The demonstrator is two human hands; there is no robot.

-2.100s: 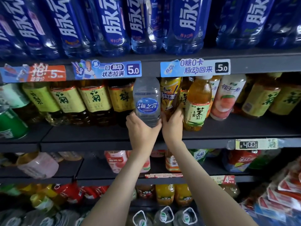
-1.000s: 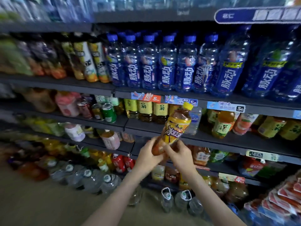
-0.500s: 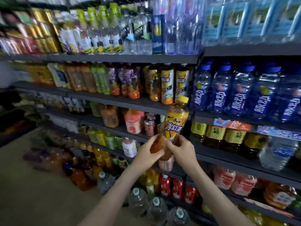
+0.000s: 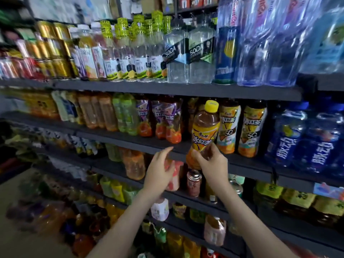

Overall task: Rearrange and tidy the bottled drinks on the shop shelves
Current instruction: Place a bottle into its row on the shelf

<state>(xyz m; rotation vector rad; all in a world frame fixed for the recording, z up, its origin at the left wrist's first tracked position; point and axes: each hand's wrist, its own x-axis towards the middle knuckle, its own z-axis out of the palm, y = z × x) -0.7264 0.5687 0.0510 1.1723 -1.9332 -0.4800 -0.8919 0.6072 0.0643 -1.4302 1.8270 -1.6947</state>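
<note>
My right hand [image 4: 211,164] grips the lower part of an iced tea bottle [image 4: 204,131] with a yellow cap and orange-yellow label. The bottle stands nearly upright in front of the second shelf [image 4: 130,139], just left of two matching yellow-labelled bottles [image 4: 240,127]. My left hand [image 4: 160,170] hangs beside it with relaxed fingers, holding nothing, its fingertips near the shelf edge. To the left on that shelf stand purple-labelled bottles [image 4: 163,120].
Blue sports drink bottles [image 4: 305,138] fill the shelf to the right. The shelf above carries soda bottles [image 4: 186,53], lemon drinks and gold cans [image 4: 54,51]. Lower shelves hold pink bottles, a small can [image 4: 194,183] and tea bottles. Floor shows at the lower left.
My view has swung up and left from the lower shelf. The iced tea bottle has risen to the second shelf. My left hand has let go of it; only the right holds it.
</note>
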